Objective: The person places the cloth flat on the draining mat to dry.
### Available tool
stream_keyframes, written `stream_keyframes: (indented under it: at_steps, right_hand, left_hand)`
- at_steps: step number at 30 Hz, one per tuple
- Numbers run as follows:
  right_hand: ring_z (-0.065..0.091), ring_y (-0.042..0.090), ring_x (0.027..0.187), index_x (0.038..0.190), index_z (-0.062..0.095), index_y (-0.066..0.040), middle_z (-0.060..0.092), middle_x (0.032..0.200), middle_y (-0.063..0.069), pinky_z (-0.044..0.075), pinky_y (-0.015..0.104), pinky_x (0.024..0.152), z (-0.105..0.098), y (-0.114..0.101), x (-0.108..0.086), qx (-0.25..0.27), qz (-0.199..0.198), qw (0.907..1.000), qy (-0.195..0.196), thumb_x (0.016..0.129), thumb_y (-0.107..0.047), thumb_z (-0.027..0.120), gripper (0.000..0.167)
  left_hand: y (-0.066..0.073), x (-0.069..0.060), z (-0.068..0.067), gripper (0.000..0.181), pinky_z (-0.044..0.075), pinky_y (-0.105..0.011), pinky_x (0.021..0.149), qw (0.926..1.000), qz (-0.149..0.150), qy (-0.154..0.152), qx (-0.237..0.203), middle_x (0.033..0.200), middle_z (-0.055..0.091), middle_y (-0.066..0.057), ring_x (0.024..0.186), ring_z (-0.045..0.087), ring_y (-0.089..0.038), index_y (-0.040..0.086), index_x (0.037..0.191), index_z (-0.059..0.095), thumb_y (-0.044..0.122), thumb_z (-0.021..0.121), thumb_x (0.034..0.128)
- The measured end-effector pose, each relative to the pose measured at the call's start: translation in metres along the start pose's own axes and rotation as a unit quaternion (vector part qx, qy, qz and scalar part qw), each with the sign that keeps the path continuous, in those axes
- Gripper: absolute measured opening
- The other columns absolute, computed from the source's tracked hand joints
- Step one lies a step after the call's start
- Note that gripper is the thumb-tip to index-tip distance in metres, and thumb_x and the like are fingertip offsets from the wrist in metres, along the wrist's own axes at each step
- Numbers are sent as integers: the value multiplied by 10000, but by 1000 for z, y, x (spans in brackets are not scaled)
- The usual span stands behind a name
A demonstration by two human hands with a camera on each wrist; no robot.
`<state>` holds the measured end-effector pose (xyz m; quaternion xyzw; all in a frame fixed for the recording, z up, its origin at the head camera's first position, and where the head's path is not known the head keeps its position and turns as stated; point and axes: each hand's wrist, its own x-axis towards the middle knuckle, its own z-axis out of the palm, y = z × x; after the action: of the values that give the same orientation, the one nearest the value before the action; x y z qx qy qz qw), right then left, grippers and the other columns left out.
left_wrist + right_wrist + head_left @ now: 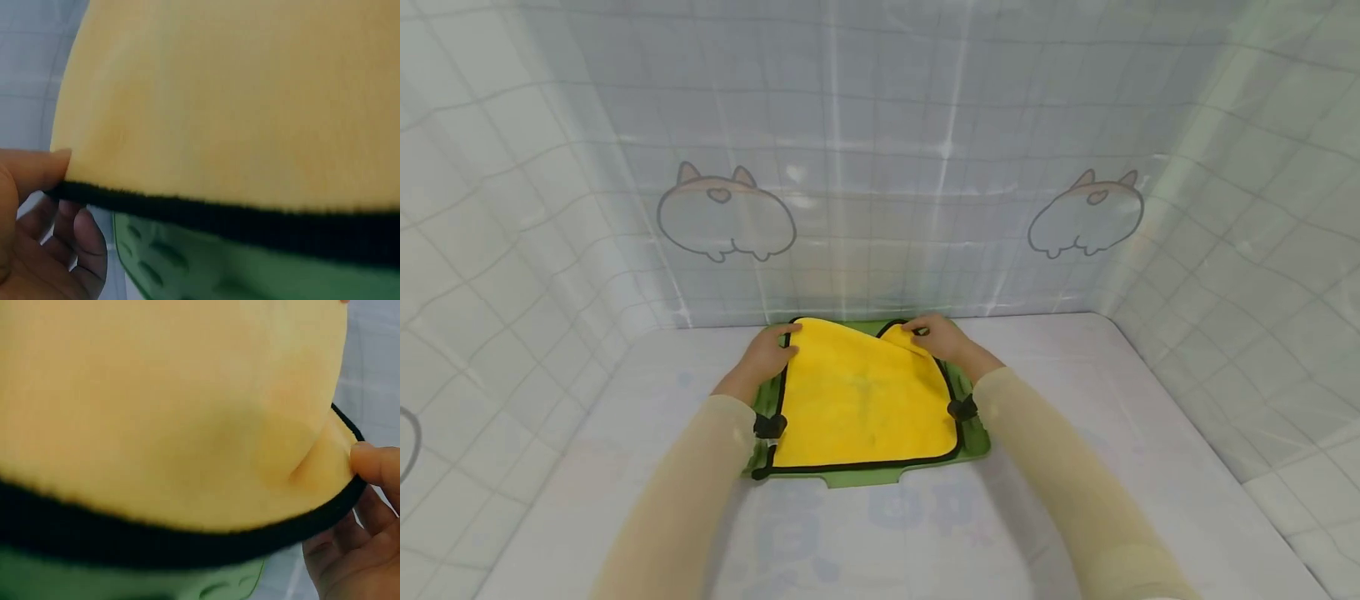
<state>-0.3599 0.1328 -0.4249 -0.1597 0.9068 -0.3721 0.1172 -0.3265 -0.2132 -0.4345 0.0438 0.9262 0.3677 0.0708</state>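
A yellow cloth [857,404] with black edging lies spread over a green tray-like board [861,479], whose rim shows around it. At the cloth's far left corner, my left hand [766,353] pinches the edge between thumb and fingers. My right hand [946,338] pinches the far right corner, where a flap of cloth is folded up. Seen from the left wrist, the black edging [169,207] runs just above the board's dimpled green surface [156,259]. In the right wrist view, the thumb presses on the yellow side near a crease [303,472]. Most of the board is hidden.
A white table cover [880,542] with faint printed marks lies beneath the board. Just behind the board rises a white grid-patterned curtain [895,183] with cartoon animal prints. Similar sheets [1292,250] stand on both sides. Dark straps [769,426] circle the wrists.
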Motion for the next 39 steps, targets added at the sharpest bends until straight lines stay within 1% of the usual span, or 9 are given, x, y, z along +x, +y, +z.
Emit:
stream_keyframes:
  at_steps: [2, 8, 12, 15, 19, 21, 26, 35, 39]
  right_hand:
    - [491, 338, 1324, 1385, 624, -178, 450, 1525, 111, 490, 460, 1007, -5, 4, -3, 31, 47, 9999, 114, 1023, -137, 594, 365]
    - [572, 317, 1178, 1453, 550, -179, 394, 1560, 100, 517, 445, 936, -18, 14, -9, 549, 26, 9980, 305, 1002, -95, 618, 464]
    - [587, 307, 1073, 1474, 522, -181, 367, 1574, 101, 511, 443, 859, -25, 21, -11, 818, 58, 9960, 361, 993, -78, 630, 504]
    - [586, 294, 1070, 1489, 499, -168, 349, 1587, 100, 507, 433, 840, -27, 25, -12, 856, 73, 9956, 372, 983, -65, 642, 536]
    - [582, 271, 920, 1513, 462, -161, 323, 1600, 102, 507, 397, 752, -26, 30, -12, 761, 170, 9964, 326, 970, -38, 651, 589]
    - [544, 243, 800, 1529, 437, -169, 307, 1606, 112, 488, 363, 677, -23, 34, -11, 660, 239, 9972, 245, 967, -25, 649, 618]
    - [480, 226, 730, 1558, 383, -176, 269, 1625, 128, 431, 285, 588, -14, 42, -6, 404, 326, 9986, 39, 964, -4, 644, 671]
    - [537, 331, 1030, 1558, 356, -89, 278, 1618, 164, 461, 295, 709, -6, 47, -1, -163, 273, 9995, -22, 962, 32, 622, 664]
    - [526, 260, 854, 1552, 352, -56, 294, 1608, 175, 450, 299, 689, -4, 46, 2, -285, 239, 9993, -44, 961, 47, 614, 655]
  left_hand:
    - [-1, -2, -2, 523, 424, -320, 495, 10000, 32, -43, 12, 1594, 267, -260, 421, 310, -126, 104, 1540, 400, 147, 551, 1041]
    - [-2, -6, -5, 562, 456, -354, 547, 9998, -19, -9, 189, 1550, 342, -275, 509, 447, -192, 99, 1553, 375, 178, 571, 1033]
    - [0, -7, -5, 581, 533, -440, 745, 9995, -50, 45, 319, 1572, 319, -246, 939, 617, -347, 107, 1563, 355, 171, 578, 1031]
    - [2, -5, -4, 595, 509, -530, 914, 9991, -12, 30, 414, 1590, 290, -235, 1222, 523, -435, 100, 1568, 340, 149, 583, 1027]
    - [2, -1, 0, 618, 421, -594, 1035, 9982, 84, -46, 595, 1597, 264, -248, 1345, 408, -480, 78, 1573, 314, 137, 590, 1023]
    - [2, 0, 1, 633, 375, -609, 1073, 9974, 91, -111, 699, 1598, 250, -260, 1392, 341, -486, 66, 1576, 297, 147, 593, 1024]
    - [1, 3, 6, 684, 316, -613, 1114, 9953, 8, -303, 916, 1589, 246, -285, 1428, 274, -488, 27, 1579, 255, 198, 610, 1020]
    - [-2, 10, 16, 836, 281, -591, 1143, 9952, -154, -408, 877, 1580, 244, -304, 1435, 261, -487, -50, 1556, 244, 314, 702, 959]
    - [-2, 11, 17, 862, 266, -588, 1152, 9959, -220, -443, 755, 1587, 230, -300, 1445, 243, -481, -50, 1559, 232, 318, 716, 948]
